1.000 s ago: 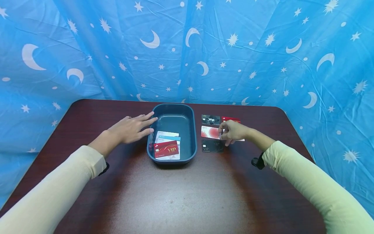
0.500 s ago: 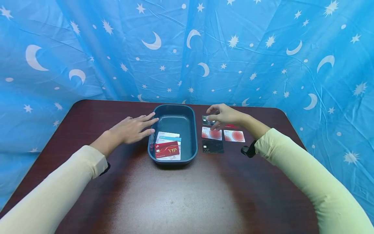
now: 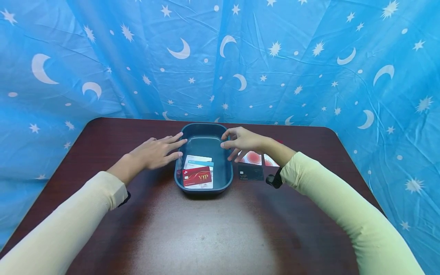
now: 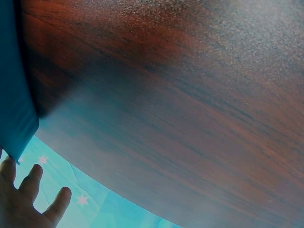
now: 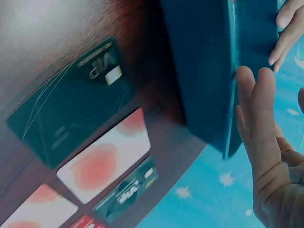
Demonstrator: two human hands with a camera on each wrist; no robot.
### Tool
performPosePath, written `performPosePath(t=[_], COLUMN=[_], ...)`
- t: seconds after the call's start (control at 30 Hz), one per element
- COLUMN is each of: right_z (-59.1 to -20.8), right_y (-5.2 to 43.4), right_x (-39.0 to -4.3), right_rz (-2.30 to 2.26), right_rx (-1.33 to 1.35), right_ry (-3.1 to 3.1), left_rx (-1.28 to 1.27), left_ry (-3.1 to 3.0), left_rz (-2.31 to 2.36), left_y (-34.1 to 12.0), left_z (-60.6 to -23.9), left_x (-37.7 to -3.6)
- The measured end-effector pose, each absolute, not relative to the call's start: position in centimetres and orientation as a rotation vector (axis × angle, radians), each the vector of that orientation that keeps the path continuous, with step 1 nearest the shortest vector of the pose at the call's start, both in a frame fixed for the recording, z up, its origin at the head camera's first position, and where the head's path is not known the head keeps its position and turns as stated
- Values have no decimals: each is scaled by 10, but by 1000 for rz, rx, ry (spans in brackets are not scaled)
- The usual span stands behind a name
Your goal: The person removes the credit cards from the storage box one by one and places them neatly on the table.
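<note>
- The right hand (image 3: pixel 245 142) is held above the right rim of the dark teal tray (image 3: pixel 227 168), with its fingers loosely curved and spread, thumb and forefinger slightly apart; no card is seen between them.
- In the right wrist view, the right fingers (image 5: pixel 256 114) are seen just beside the tray's outer wall (image 5: pixel 204 71), apart from it.
- The right forearm, in a pale sleeve (image 3: pixel 343 206), is stretched in from the lower right across the table (image 3: pixel 206 236).
- The left hand (image 3: pixel 154 152) is laid flat on the table, its fingers extended and relaxed, with the fingertips touching or almost touching the tray's left wall.
- A red VIP card (image 3: pixel 196 176) is seen on top of white and blue cards (image 3: pixel 197 160) inside the tray's near half.
- A black VIP card (image 3: pixel 250 172) and two white cards with red circles (image 3: pixel 253 157) are laid on the table just right of the tray, below the right hand.
</note>
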State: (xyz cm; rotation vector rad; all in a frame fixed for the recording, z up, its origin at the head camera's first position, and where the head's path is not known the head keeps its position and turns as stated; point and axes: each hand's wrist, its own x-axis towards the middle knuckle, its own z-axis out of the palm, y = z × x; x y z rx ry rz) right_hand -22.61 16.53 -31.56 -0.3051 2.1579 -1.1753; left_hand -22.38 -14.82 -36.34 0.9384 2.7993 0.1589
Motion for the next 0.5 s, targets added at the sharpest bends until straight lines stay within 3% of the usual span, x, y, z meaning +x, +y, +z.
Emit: performPosePath(t=[0.5], right_z=[-318], right_y=[125], right_x=[-227], right_rz=[-1066], right_rx=[-282], right_ry=[2039], left_rx=[927], left_ry=[2787], left_rz=[145], left_y=[-148], left_z=[-365], left_x=[-227])
